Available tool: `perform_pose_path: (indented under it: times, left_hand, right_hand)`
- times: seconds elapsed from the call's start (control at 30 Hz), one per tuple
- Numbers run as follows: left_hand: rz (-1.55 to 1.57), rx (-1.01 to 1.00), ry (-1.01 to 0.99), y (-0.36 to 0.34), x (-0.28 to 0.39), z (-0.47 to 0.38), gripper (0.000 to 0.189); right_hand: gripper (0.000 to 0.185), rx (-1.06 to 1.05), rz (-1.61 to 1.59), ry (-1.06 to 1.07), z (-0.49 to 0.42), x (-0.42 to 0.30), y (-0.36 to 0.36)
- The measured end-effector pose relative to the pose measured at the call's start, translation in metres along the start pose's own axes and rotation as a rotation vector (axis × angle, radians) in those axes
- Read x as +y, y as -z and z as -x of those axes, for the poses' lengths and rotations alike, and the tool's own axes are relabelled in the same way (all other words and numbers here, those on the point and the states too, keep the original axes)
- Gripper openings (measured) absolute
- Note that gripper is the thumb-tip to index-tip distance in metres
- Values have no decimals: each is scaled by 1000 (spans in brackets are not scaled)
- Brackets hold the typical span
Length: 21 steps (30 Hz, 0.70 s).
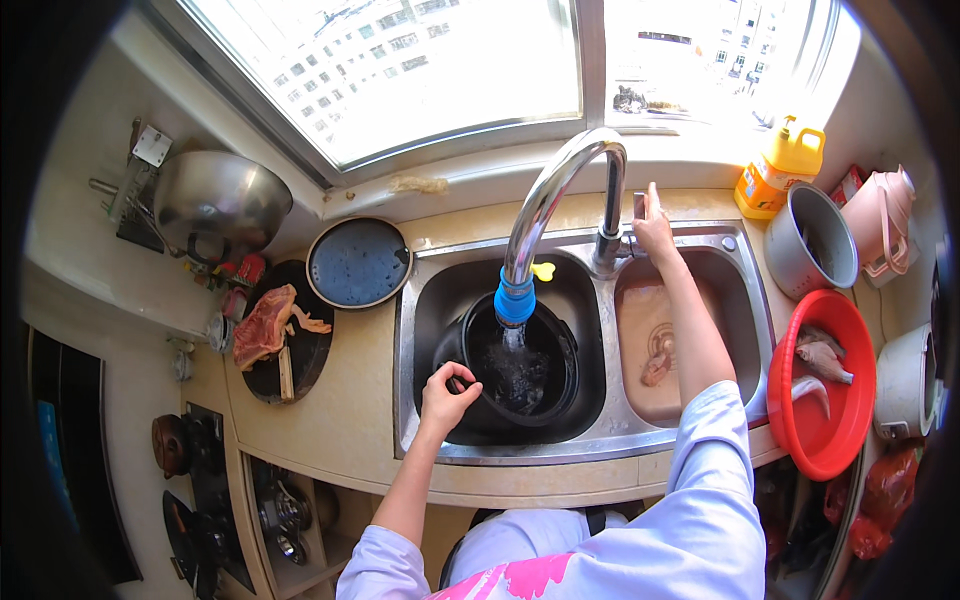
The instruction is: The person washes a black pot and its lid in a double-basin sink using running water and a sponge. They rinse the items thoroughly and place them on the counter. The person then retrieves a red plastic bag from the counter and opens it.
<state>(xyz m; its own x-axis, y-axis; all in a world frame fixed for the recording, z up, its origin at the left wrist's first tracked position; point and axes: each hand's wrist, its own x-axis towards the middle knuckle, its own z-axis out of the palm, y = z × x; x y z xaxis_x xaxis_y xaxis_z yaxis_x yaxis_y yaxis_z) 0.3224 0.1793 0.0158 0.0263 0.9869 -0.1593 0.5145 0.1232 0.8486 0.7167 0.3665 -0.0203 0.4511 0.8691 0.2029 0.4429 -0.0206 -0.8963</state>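
Observation:
A black pot [559, 367] sits in the left basin [431, 300] of the steel double sink. Water runs into it from a curved chrome faucet [559, 176] with a blue nozzle [514, 300]. At the pot's left side, my left hand [448, 397] has its fingers curled around a black handle, mostly hidden by the fingers. My right hand [654, 225] reaches over the right basin [720, 322] and rests against the faucet's lever [639, 205], fingers extended. A small piece of raw meat [658, 367] lies near that basin's drain, in cloudy water.
Raw poultry [262, 326] and a cleaver with a light handle [286, 373] lie on a round dark board [315, 375]. Beside it is a dark round lid or pan [358, 262]. To the right stand a red basin [806, 442] with fish, a grey pot [799, 262] and a yellow detergent jug [780, 172].

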Motion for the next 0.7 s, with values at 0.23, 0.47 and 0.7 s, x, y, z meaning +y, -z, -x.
perform_pose_path:
  times: [0.23, 0.47, 0.7]
  left_hand:
    - [-13, -1, 11, 4, -2, 4, 16]
    - [4, -28, 47, 5, -2, 6, 17]
    - [-35, -58, 50, 2, 10, 2, 18]
  right_hand:
    - [19, 57, 217, 438, 113, -41, -27]
    - [37, -1892, 380, 36, 264, -1, -132]
    - [25, -774, 741, 626, 244, 92, -274]
